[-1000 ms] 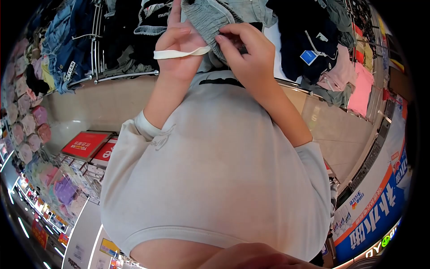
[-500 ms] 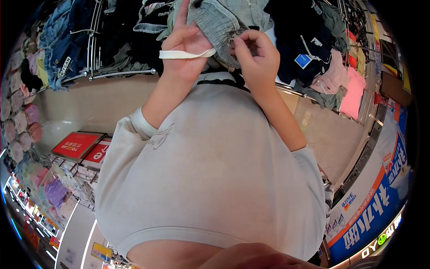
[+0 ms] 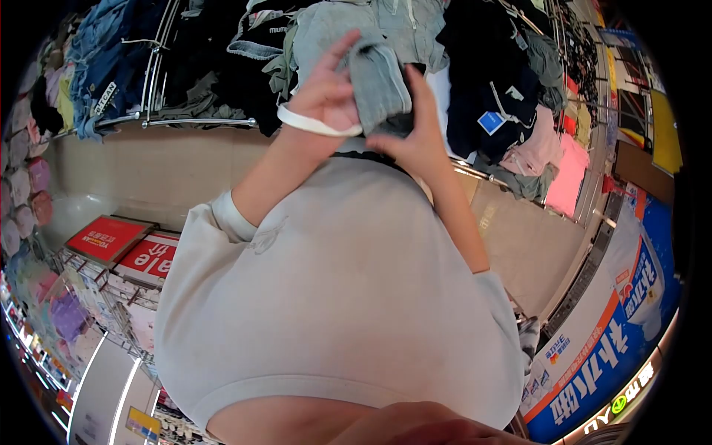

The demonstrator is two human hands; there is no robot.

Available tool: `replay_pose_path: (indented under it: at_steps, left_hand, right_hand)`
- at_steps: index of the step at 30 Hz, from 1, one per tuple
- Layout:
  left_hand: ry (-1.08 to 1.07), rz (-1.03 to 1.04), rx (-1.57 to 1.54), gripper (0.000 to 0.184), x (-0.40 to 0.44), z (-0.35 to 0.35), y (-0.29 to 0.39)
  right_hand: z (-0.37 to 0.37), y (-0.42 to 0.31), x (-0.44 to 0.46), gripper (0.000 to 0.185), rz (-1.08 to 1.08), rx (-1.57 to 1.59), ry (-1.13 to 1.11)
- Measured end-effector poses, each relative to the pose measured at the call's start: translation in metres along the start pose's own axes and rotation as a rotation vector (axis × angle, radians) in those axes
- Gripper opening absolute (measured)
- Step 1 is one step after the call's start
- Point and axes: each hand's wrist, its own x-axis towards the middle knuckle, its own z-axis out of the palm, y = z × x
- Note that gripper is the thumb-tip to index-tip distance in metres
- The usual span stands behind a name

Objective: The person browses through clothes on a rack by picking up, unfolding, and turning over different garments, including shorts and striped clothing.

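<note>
A folded grey ribbed garment (image 3: 382,85) is held up between my hands, above the clothes display. My left hand (image 3: 322,100) is at its left edge, palm turned up, with one finger stretched out and the others bent against the cloth. A white band (image 3: 315,124) loops around the base of this hand. On the other side my right hand (image 3: 419,130) spans the garment, thumb at its lower end and a finger along its right edge. Some fingers are hidden behind the cloth.
Light grey clothes (image 3: 319,30) lie beyond my hands. Blue denim (image 3: 111,52) is at the left; navy clothes (image 3: 482,96) and a pink piece (image 3: 567,174) are at the right. A metal rail (image 3: 200,121) edges the display. Red signs (image 3: 107,239) stand at lower left.
The grey garment has been turned and folded more compactly, and now stands lower between the hands. My right hand has gone from a pinch to a wider spread around it.
</note>
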Motion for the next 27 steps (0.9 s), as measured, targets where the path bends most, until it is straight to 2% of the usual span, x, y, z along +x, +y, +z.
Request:
replay_pose_path:
  at_steps: [2, 3, 5, 6, 7, 9, 10, 11, 14, 15, 17, 19, 21, 22, 23, 25, 26, 27]
  left_hand:
    - [-0.023, -0.065, 0.006, 0.076, -0.004, 0.0, -0.008]
    - [-0.027, -0.058, 0.003, 0.076, -0.004, -0.001, -0.012]
    - [-0.109, -0.198, -0.006, 0.078, -0.001, -0.006, -0.024]
    - [-0.157, -0.231, 0.099, 0.081, -0.001, -0.004, -0.03]
    - [-0.165, -0.228, 0.1, 0.081, -0.001, -0.001, -0.031]
    - [-0.287, -0.294, 0.661, 0.076, -0.001, 0.004, -0.03]
    - [-0.288, -0.288, 0.663, 0.076, 0.001, 0.002, -0.028]
    - [-0.265, -0.23, 0.759, 0.072, 0.002, -0.004, -0.026]
    - [-0.149, -0.042, 0.987, 0.059, 0.006, -0.025, -0.018]
    - [-0.15, -0.038, 0.985, 0.059, 0.006, -0.032, -0.013]
    - [-0.041, 0.093, 1.368, 0.051, 0.006, -0.048, -0.005]
    - [0.025, 0.095, 1.474, 0.047, 0.004, -0.077, -0.008]
    - [-0.047, -0.102, 1.748, 0.043, -0.002, -0.092, -0.005]
    - [-0.078, -0.301, 1.661, 0.038, -0.003, -0.094, -0.004]
    - [-0.075, -0.298, 1.659, 0.038, -0.005, -0.094, -0.006]
    - [-0.44, -0.354, 1.458, 0.034, -0.006, -0.075, -0.004]
    - [-0.556, -0.351, 1.354, 0.031, -0.002, -0.08, -0.008]
    - [-0.553, -0.347, 1.352, 0.031, 0.002, -0.077, -0.009]
  right_hand:
    - [0.006, -0.002, -0.017, 0.096, 0.093, 0.021, -0.188]
    - [0.01, 0.007, -0.022, 0.096, 0.088, 0.016, -0.193]
    - [0.016, 0.024, -0.023, 0.084, 0.156, 0.12, -0.241]
    - [0.017, 0.029, -0.012, 0.069, -0.067, -0.104, -0.191]
    - [0.017, 0.037, -0.016, 0.069, -0.073, -0.11, -0.19]
    - [0.02, 0.049, -0.027, 0.044, 0.321, 0.174, -0.117]
    - [0.014, 0.039, -0.022, 0.042, 0.18, 0.118, -0.035]
    - [0.012, 0.048, -0.021, 0.042, 0.173, 0.116, -0.037]
    - [-0.003, 0.084, -0.03, 0.054, 0.524, 0.479, 0.184]
    - [-0.011, 0.07, -0.021, 0.05, 0.6, 0.847, 0.398]
    - [-0.038, 0.08, -0.018, 0.053, 0.614, 0.94, 0.37]
    - [-0.059, 0.067, -0.009, 0.05, 0.61, 1.148, 0.422]
    - [-0.077, 0.076, -0.009, 0.039, 0.664, 1.317, 0.518]
    - [-0.084, 0.077, -0.009, 0.038, 0.646, 1.327, 0.54]
    - [-0.089, 0.077, -0.008, 0.037, 0.626, 1.338, 0.561]
    - [-0.091, 0.073, -0.003, 0.037, 0.622, 1.29, 0.564]
    - [-0.093, 0.069, -0.001, 0.037, 0.625, 1.31, 0.632]
    - [-0.094, 0.066, 0.002, 0.038, 0.627, 1.327, 0.7]
